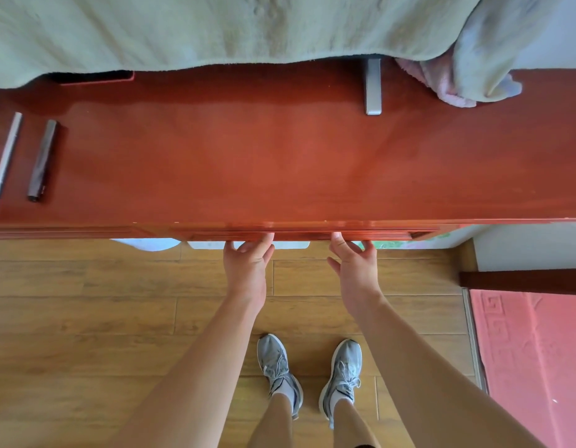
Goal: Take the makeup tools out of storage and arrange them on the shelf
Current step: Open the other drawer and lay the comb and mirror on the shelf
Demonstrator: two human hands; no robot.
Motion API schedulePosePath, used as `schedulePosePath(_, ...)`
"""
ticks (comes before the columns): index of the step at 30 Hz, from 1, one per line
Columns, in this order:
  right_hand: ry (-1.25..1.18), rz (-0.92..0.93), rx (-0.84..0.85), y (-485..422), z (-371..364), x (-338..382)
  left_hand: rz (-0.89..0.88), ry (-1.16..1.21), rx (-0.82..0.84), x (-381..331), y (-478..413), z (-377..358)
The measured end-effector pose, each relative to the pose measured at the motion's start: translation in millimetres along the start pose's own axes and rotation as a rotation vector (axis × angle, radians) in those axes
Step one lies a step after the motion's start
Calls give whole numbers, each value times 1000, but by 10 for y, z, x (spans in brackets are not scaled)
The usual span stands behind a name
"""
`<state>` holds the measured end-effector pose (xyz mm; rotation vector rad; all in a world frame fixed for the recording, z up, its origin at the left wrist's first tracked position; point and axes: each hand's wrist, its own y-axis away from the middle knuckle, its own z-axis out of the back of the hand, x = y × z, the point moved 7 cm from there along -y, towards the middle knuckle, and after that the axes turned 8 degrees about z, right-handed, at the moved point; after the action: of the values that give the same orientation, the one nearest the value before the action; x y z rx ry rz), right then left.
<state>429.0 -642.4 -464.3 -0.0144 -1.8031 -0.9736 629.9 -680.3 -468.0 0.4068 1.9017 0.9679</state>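
Bare forearms reach up from the bottom of the frame. The left hand [247, 263] and right hand [354, 266] sit side by side at mid-frame, fingers hooked under the lower lip of a drawer [299, 236], each gripping it.

The largest thing is the bench [280, 156], a long slab of glossy red-brown wood with a moulded front edge, which I take to be the shelf of the task. Above it hangs a soft, napped green blanket [215, 27]. Below it lies a floor [86, 302] of yellow wood planks, with an embossed red mat [532, 350] at lower right.

The drawer front is flat, of matching red wood, and looks shut or barely out, so its contents are hidden.

At far left of the bench, two makeup tools lie side by side, apart: a thin, long silver tube [5, 163] and a shorter, thicker dark tube [42, 160], both smooth cylinders.

My guess is the job is early: two pieces are out, and any others wait in the drawer.
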Motion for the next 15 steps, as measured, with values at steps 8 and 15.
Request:
schedulePosePath(8, 5, 30, -42, 242, 166, -197, -10, -2, -46, 209, 171, 238)
schedulePosePath(15, -18, 33, -49, 524, 354, -375, -17, -5, -56, 414, 424, 460)
